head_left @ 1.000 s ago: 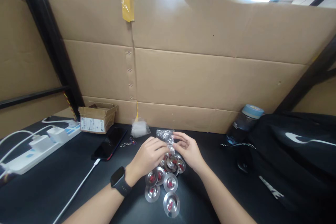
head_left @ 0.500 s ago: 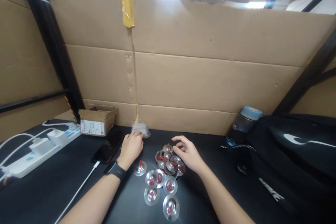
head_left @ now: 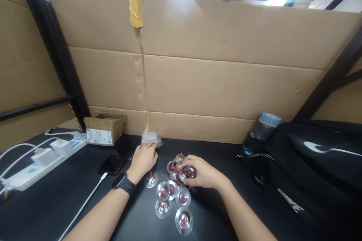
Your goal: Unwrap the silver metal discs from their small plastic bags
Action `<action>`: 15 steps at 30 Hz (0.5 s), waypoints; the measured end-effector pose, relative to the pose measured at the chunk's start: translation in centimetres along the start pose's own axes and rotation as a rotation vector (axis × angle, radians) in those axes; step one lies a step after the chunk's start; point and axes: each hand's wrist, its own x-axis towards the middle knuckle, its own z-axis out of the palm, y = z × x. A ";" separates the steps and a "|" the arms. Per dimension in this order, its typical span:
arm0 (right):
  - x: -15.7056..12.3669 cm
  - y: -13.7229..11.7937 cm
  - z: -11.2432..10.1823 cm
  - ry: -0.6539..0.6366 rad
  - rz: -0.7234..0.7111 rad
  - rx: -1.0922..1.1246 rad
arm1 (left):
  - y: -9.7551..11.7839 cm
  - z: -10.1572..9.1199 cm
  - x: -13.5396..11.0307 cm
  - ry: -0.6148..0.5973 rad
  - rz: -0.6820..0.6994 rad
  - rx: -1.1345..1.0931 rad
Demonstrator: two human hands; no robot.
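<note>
Small silver finger cymbals (head_left: 184, 220) with red loops lie on the black table, some heaped together and others spread towards me. My right hand (head_left: 201, 172) is closed around finger cymbals (head_left: 189, 172) at the right side of the heap, thumb below and fingers above. How many it grips is hard to make out. My left hand (head_left: 143, 161), a black watch on its wrist, rests with fingers extended against the near edge of some clear plastic bags (head_left: 151, 138). One single cymbal (head_left: 151, 180) sits just below that hand.
On the left are a phone (head_left: 117, 157) with a white cable, a power strip (head_left: 42, 163) with chargers, and a small cardboard box (head_left: 105, 131). A bottle (head_left: 261, 133) and a black bag (head_left: 319, 180) stand at right. Cardboard walls (head_left: 226, 83) enclose the back.
My right hand has moved left and down onto the heap and closed around finger cymbals there. My left hand has stayed at the plastic bags, shifting only slightly.
</note>
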 end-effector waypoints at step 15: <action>0.7 0.7 0.7 0.263 0.063 0.181 | 4.6 -2.7 -1.1 -0.153 0.197 -0.761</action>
